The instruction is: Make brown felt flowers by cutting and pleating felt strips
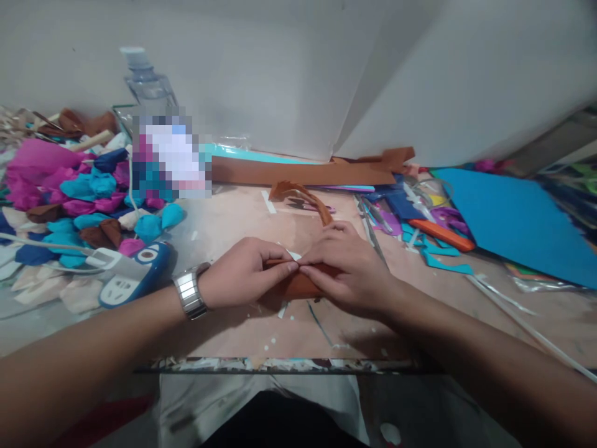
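Note:
Between my two hands, low over the table, is a piece of brown sheet material (298, 287), perhaps paper or foam; I cannot tell which. My left hand (249, 270), with a metal watch (190, 294) on its wrist, pinches the piece's upper edge between thumb and fingers. Close against it, my right hand (345, 264) pinches the same edge, the two thumb tips nearly touching. Behind the right hand a curved brown strip (308, 194) rises and bends to the left; whether it joins the held piece is hidden. A bit of white shows just above the thumbs.
Crumpled colourful bundles (88, 193) and a blue-and-white power strip (135, 274) lie left. A clear bottle (152, 87) stands behind. Long brown strips (303, 171) lie along the wall. On the right are an orange cutter (441, 234), scraps, a blue sheet (517, 218) and a white cable (527, 320).

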The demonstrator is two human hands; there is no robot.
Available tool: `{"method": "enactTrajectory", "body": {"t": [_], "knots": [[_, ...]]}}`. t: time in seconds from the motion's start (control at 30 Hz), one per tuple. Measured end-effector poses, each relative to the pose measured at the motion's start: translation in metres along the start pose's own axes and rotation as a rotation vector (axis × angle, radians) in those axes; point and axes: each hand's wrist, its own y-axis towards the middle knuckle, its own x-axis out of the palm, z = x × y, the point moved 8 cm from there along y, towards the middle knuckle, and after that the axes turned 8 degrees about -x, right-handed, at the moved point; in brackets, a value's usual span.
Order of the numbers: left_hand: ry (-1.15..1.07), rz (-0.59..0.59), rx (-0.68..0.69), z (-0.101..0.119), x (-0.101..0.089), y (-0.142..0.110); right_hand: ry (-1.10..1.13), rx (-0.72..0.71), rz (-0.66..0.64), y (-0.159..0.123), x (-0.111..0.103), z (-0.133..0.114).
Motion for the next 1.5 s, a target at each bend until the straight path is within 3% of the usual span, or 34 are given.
{"method": "enactTrajectory", "body": {"t": [0.17,0.37,0.67,0.73,0.87,0.93,1.33,1.5], "knots": [[0.181,0.055,0.1,0.011,-0.002,-0.003,0.01,0.011,-0.025,0.0,0.003,0.001],[0.182,0.101,0.099,0.014,-0.007,-0.006,0.023,0.021,-0.009,-0.001,0.002,0.002],[-0.304,0.203,-0.099,-0.014,-0.028,0.005,0.028,0.077,0.052,-0.001,-0.003,0.008],[-0.306,0.174,-0.069,-0.013,-0.025,0.006,0.028,0.075,0.044,-0.001,-0.001,0.007],[-0.217,-0.048,-0.062,-0.005,0.002,0.004,0.026,0.057,0.021,-0.001,0.001,0.005],[-0.199,-0.08,-0.072,-0.003,0.009,0.002,0.031,0.029,0.009,-0.001,0.003,0.002],[-0.112,0.029,-0.027,-0.006,0.001,0.002,0.025,0.013,-0.001,0.0,0.003,-0.001],[-0.261,0.001,-0.147,-0.016,0.002,0.005,0.028,-0.028,0.01,0.0,0.003,-0.006]]}}
